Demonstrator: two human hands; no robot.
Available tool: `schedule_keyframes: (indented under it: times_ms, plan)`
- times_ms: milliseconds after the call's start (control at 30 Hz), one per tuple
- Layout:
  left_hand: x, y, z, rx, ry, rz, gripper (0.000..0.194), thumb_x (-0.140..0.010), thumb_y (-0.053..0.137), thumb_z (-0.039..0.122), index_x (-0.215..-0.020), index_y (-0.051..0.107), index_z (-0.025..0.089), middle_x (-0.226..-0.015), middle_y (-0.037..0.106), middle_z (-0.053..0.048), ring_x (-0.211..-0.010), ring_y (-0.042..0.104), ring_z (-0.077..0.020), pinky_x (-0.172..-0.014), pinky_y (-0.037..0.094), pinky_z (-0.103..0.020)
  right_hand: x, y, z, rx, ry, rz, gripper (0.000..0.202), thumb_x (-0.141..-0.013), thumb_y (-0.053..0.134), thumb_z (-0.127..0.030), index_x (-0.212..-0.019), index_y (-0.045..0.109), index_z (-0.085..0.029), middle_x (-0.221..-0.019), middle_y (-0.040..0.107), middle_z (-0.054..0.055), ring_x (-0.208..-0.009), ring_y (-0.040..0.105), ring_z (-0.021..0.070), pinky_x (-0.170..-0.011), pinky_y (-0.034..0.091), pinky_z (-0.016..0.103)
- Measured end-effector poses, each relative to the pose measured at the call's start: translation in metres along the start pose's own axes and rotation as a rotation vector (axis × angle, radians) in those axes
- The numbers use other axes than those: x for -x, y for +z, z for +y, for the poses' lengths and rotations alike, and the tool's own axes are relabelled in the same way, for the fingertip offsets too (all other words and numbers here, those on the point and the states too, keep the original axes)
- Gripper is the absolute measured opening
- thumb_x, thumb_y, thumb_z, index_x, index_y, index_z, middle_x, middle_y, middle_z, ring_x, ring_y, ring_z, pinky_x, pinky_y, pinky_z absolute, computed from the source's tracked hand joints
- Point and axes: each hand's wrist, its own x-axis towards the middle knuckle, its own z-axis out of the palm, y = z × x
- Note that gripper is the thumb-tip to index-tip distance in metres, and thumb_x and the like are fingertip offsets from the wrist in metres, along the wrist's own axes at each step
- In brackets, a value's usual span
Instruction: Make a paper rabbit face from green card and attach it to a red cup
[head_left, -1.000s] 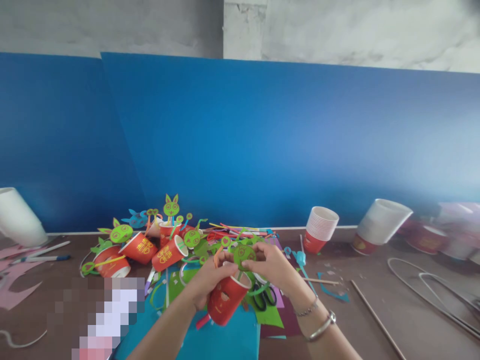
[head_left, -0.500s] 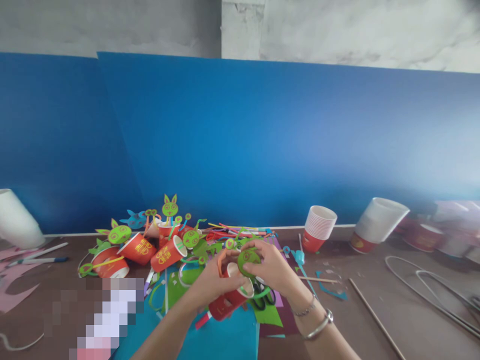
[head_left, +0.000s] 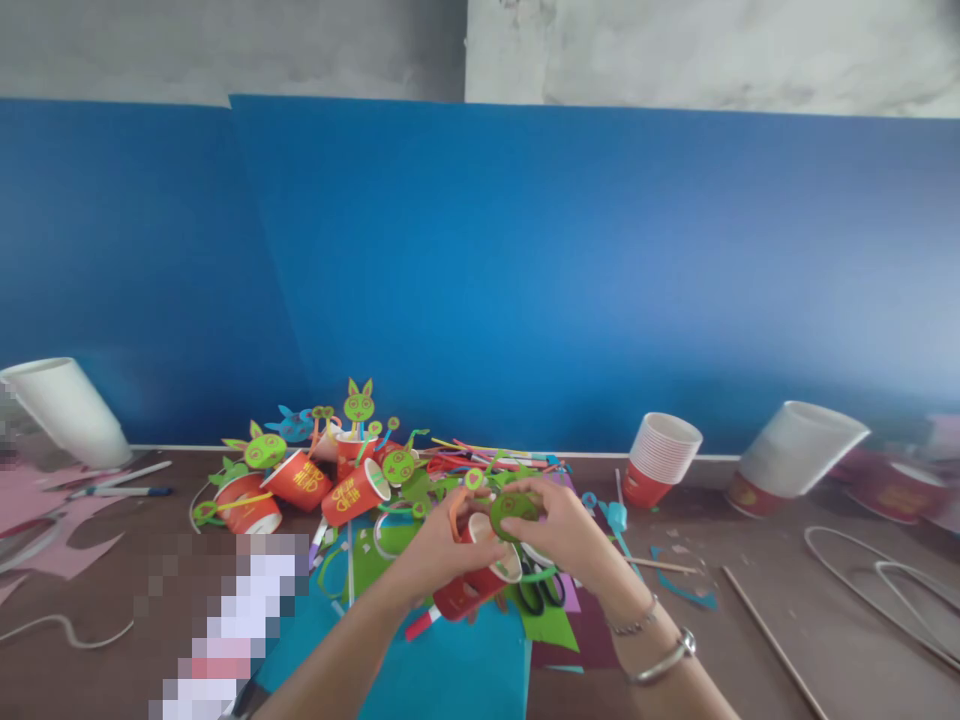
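My left hand (head_left: 442, 545) is wrapped round a red paper cup (head_left: 461, 598), which is tilted with its white-rimmed mouth toward the right. An orange straw with a small green disc (head_left: 473, 479) sticks up beside the left fingers. Between thumb and fingers, my right hand (head_left: 559, 525) pinches a round green paper face (head_left: 513, 515) just above the cup's mouth. A green straw (head_left: 538, 576) juts out to the right below it. The inside of the cup is partly hidden by my fingers. Black-handled scissors (head_left: 541, 592) lie under my right hand.
Decorated red cups (head_left: 301, 478) with green animal faces are heaped at the left back. A cup stack (head_left: 661, 458) stands right, beside another tilted stack (head_left: 799, 455). Blue paper (head_left: 450, 665), a red marker (head_left: 422, 623) and a wooden stick (head_left: 772, 640) lie on the table.
The view has shifted slightly, so things appear farther right. Both hands keep their grip on the cup and the green paper face, with only slight finger movement.
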Motion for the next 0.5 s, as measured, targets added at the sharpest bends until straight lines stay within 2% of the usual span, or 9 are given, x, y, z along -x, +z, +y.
schedule_keyframes:
  times_ms: [167, 300, 400, 500]
  plan:
    - [-0.0010, -0.0023, -0.0062, -0.037, 0.003, 0.023, 0.056, -0.062, 0.079, 0.027, -0.112, 0.053, 0.019, -0.098, 0.063, -0.006, -0.085, 0.062, -0.0208, -0.070, 0.048, -0.028, 0.0018, -0.0020, 0.0009, 0.084, -0.030, -0.088, 0.014, -0.067, 0.065, -0.030, -0.070, 0.068, -0.016, -0.062, 0.062, 0.000, -0.057, 0.051, 0.0141, -0.049, 0.036, 0.024]
    - [0.0002, -0.0007, -0.0068, -0.040, 0.017, -0.021, 0.060, -0.064, 0.079, 0.029, -0.115, 0.050, 0.019, -0.103, 0.062, -0.008, -0.090, 0.062, -0.0234, -0.072, 0.049, -0.029, 0.0020, -0.0004, 0.0039, 0.092, -0.020, -0.094, 0.017, -0.067, 0.063, -0.029, -0.055, 0.059, -0.017, -0.048, 0.047, -0.005, -0.046, 0.038, 0.0091, -0.044, 0.027, 0.022]
    - [0.0009, 0.0009, -0.0061, -0.062, 0.058, -0.025, 0.060, -0.064, 0.079, 0.027, -0.116, 0.049, 0.019, -0.114, 0.059, -0.010, -0.095, 0.061, -0.0232, -0.078, 0.049, -0.030, 0.0026, 0.0006, 0.0025, 0.084, -0.013, -0.076, 0.021, -0.066, 0.063, -0.027, -0.050, 0.052, -0.017, -0.044, 0.040, -0.007, -0.044, 0.032, 0.0077, -0.042, 0.022, 0.022]
    - [0.0010, 0.0016, -0.0069, -0.076, 0.089, -0.024, 0.062, -0.065, 0.078, 0.025, -0.118, 0.048, 0.020, -0.115, 0.058, -0.009, -0.099, 0.060, -0.0231, -0.083, 0.048, -0.032, 0.0034, 0.0013, -0.0003, 0.072, -0.052, -0.069, 0.016, -0.067, 0.060, -0.024, -0.054, 0.055, -0.016, -0.047, 0.044, -0.006, -0.046, 0.037, 0.0083, -0.043, 0.026, 0.021]
